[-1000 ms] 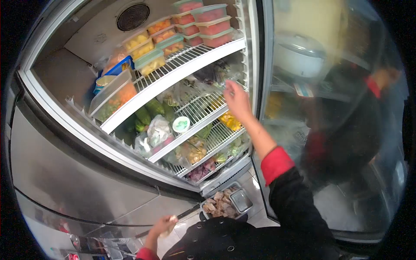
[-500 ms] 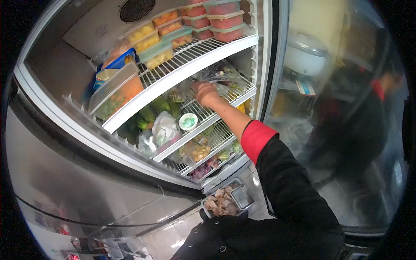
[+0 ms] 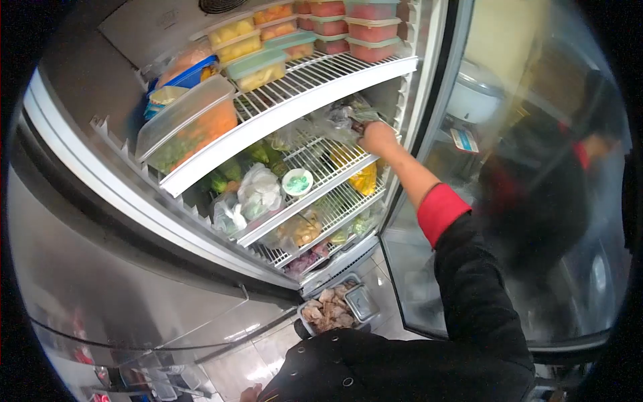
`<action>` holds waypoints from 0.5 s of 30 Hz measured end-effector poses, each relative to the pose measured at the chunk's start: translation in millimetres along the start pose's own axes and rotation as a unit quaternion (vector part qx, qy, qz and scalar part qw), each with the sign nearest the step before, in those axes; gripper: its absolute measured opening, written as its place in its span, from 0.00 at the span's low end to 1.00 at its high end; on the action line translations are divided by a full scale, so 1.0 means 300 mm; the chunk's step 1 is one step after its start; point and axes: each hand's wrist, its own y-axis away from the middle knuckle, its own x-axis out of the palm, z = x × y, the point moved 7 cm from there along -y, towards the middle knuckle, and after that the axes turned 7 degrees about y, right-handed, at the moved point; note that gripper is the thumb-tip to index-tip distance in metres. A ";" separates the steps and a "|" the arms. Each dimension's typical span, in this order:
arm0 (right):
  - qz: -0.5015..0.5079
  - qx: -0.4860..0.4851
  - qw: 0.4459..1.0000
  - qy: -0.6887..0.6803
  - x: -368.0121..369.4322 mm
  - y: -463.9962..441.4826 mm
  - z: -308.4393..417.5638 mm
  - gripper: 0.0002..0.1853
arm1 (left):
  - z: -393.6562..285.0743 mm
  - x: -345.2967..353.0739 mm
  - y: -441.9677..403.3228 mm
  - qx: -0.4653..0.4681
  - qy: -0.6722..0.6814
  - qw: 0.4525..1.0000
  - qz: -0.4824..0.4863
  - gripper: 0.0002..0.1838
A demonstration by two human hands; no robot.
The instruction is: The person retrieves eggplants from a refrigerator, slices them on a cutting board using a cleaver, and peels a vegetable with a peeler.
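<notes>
My right hand, in a black sleeve with a red cuff, reaches into the open fridge. Its fingers are closed on the near right end of a clear plastic bag with dark and greenish contents that I cannot name. The bag is on the second wire shelf. To its left on that shelf are a small white tub with something green inside, a white plastic bag and green vegetables. Only a little of my left hand shows at the bottom edge, its fingers mostly hidden.
Lidded containers of cut fruit are stacked on the top shelf, beside a large carrot-filled container. Lower shelves hold bagged produce. The glass door stands open at right. Below is a tub of pale meat pieces with a metal tray.
My right hand has moved right along the shelf to the bag's near end and closed on it. A yellow bag below is now more exposed. My left hand has come into view.
</notes>
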 end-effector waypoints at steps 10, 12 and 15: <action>-0.203 0.071 0.964 -0.159 -0.279 0.379 -0.106 0.23 | 0.059 -0.045 -0.330 0.053 -0.122 0.991 -0.006 0.42; -0.207 0.078 0.956 -0.193 -0.205 0.394 -0.135 0.24 | 0.074 -0.001 -0.356 0.086 -0.108 0.990 0.043 0.42; -0.193 0.098 0.945 -0.245 -0.187 0.393 -0.165 0.24 | -0.024 0.008 -0.378 0.120 -0.219 0.962 0.112 0.43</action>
